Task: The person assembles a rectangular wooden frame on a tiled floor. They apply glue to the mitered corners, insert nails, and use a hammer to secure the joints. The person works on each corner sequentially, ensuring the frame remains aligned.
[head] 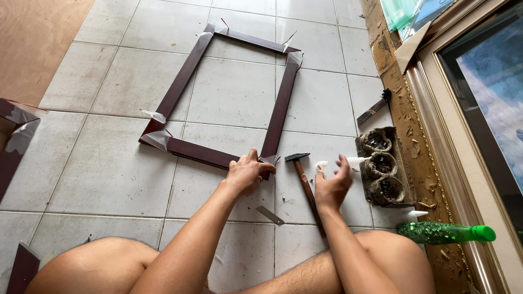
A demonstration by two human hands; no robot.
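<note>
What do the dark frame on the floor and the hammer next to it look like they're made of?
The picture frame, with the left hand on its near corner, looks like wood moulding with a glossy dark red-brown finish, judging by the sheen; clear wrap clings to its corners. The hammer by the right hand has a dark, probably steel head and a brown, likely wooden handle.

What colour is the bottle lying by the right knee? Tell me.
Green bottle, clear body with a green cap, in the head view.
</note>
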